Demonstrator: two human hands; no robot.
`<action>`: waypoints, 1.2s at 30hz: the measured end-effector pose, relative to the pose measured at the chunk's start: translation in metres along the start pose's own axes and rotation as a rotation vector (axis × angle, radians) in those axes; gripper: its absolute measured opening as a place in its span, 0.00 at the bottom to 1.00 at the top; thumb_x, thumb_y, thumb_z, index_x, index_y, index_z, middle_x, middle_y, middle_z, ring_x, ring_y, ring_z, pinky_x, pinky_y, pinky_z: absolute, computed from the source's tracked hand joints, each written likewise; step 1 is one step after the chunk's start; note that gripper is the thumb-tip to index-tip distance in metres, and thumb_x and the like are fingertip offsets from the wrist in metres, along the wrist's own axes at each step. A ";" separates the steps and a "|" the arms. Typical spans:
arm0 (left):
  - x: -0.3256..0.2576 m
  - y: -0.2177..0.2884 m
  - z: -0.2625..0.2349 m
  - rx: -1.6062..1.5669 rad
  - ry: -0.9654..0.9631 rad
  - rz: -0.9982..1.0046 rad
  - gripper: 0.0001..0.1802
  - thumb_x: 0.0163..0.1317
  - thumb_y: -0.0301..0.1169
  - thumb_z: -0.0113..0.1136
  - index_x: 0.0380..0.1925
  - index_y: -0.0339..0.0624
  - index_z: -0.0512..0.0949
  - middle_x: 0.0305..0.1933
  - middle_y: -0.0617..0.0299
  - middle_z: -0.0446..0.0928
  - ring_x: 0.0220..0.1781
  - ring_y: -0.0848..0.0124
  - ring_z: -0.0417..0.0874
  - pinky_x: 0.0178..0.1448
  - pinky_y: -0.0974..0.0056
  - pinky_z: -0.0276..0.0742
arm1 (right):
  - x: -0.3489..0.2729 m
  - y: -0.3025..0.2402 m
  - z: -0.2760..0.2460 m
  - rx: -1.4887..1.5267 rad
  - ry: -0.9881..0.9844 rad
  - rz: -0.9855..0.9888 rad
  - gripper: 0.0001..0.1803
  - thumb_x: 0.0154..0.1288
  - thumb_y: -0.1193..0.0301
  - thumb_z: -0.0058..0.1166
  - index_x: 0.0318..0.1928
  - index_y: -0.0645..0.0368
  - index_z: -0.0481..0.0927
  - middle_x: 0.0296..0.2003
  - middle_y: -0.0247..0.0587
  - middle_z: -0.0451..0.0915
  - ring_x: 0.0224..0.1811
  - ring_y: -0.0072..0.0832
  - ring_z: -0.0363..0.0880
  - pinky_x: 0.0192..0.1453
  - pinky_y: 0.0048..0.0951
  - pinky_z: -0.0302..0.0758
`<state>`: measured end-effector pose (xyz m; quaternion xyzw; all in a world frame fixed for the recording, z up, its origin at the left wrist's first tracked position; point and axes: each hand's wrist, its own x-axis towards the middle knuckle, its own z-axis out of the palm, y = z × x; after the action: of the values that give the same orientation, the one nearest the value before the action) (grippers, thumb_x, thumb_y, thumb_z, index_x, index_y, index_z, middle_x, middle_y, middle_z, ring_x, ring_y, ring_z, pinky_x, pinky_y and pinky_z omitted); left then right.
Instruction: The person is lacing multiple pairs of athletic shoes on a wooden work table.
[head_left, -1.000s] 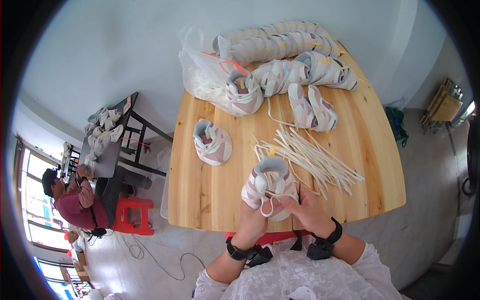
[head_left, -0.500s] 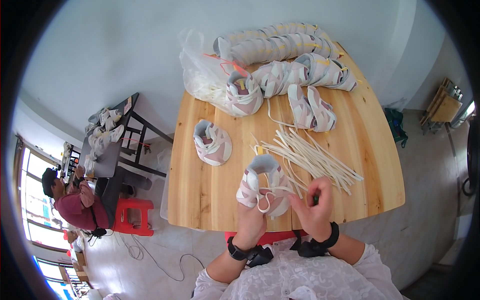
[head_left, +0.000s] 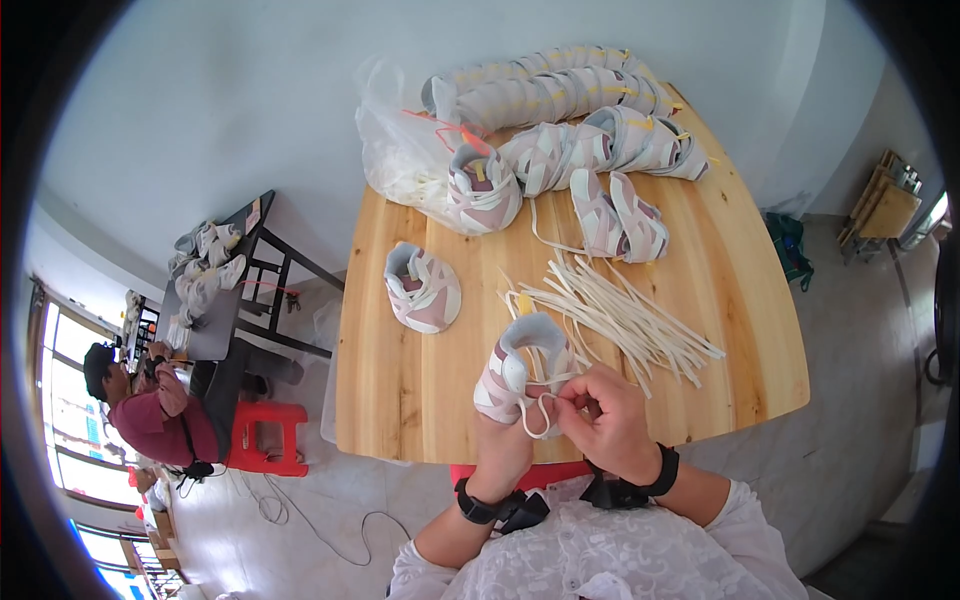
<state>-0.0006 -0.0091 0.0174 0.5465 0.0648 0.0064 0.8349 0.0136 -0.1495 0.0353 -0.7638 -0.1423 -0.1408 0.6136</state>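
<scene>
At the table's near edge I have a white and pink shoe upper [head_left: 497,385] with a grey lining, its collar pointing away from me. My left hand [head_left: 503,452] is closed around its toe end from below. A cream shoelace [head_left: 537,432] hangs in a loop over its front. My right hand [head_left: 608,418] is at the upper's right side, thumb and forefinger pinched on the shoelace. Just beyond lies a loose pile of cream laces [head_left: 640,325]. A laced shoe upper [head_left: 425,290] rests to the left of the pile.
Rows of nested shoe uppers [head_left: 560,95] line the wooden table's [head_left: 745,330] far side. Beside them are a clear plastic bag [head_left: 395,150] and more single uppers [head_left: 610,215]. At the left, a person [head_left: 160,420] sits on a red stool [head_left: 270,440] by a dark table [head_left: 215,325].
My right hand has moved left and inward to the shoe upper, its fingers now on the lace by the front. My left hand keeps its hold, with the upper nearly in place.
</scene>
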 end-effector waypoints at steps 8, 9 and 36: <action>-0.001 0.007 -0.001 -0.068 -0.037 -0.105 0.20 0.54 0.23 0.66 0.47 0.38 0.73 0.41 0.62 0.78 0.41 0.74 0.81 0.45 0.69 0.79 | 0.009 0.002 -0.008 -0.081 -0.127 -0.003 0.05 0.51 0.80 0.59 0.28 0.63 0.75 0.24 0.38 0.73 0.22 0.23 0.76 0.24 0.22 0.70; 0.000 0.008 0.000 -0.082 -0.048 -0.124 0.21 0.54 0.23 0.66 0.48 0.38 0.72 0.42 0.61 0.79 0.41 0.73 0.81 0.46 0.68 0.80 | 0.010 0.001 -0.009 -0.083 -0.127 -0.003 0.05 0.51 0.80 0.59 0.28 0.63 0.75 0.24 0.38 0.73 0.22 0.23 0.76 0.24 0.22 0.70; 0.004 0.007 -0.005 -0.065 0.074 -0.114 0.21 0.54 0.20 0.64 0.49 0.42 0.72 0.41 0.64 0.77 0.41 0.74 0.80 0.45 0.67 0.78 | 0.010 -0.009 -0.005 -0.141 -0.157 0.026 0.09 0.52 0.77 0.62 0.31 0.63 0.75 0.27 0.38 0.74 0.24 0.23 0.74 0.26 0.24 0.70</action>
<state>0.0027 -0.0016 0.0212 0.5140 0.1267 -0.0189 0.8482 0.0185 -0.1523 0.0486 -0.8156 -0.1698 -0.0821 0.5470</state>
